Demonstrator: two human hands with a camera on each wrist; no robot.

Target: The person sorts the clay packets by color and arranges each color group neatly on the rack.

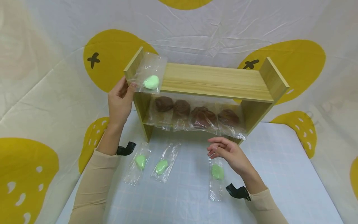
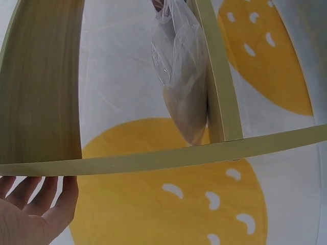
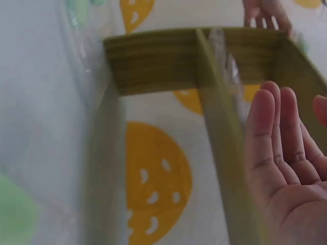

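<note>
At the upper left of a wooden shelf unit, my left hand (image 1: 121, 101) rests its fingers against the outside of the side panel (image 2: 127, 162). Its thumb lies at the panel's front edge, beside the corner of a clear bag with a pale green lump (image 1: 151, 82) on the top shelf. My right hand (image 1: 227, 154) hovers in front of the lower shelf with fingers loosely extended and nothing in them. Below it on the table lies another bagged green lump (image 1: 217, 172). In the right wrist view the right palm (image 3: 301, 204) faces up, bare.
Several clear bags with dark brown lumps (image 1: 203, 117) line the lower shelf, their edges overhanging its front. Two more bagged green lumps, one left (image 1: 140, 161) and one beside it (image 1: 161, 167), lie on the pale checked tablecloth (image 1: 179, 202). A patterned cloth (image 1: 195, 31) hangs behind.
</note>
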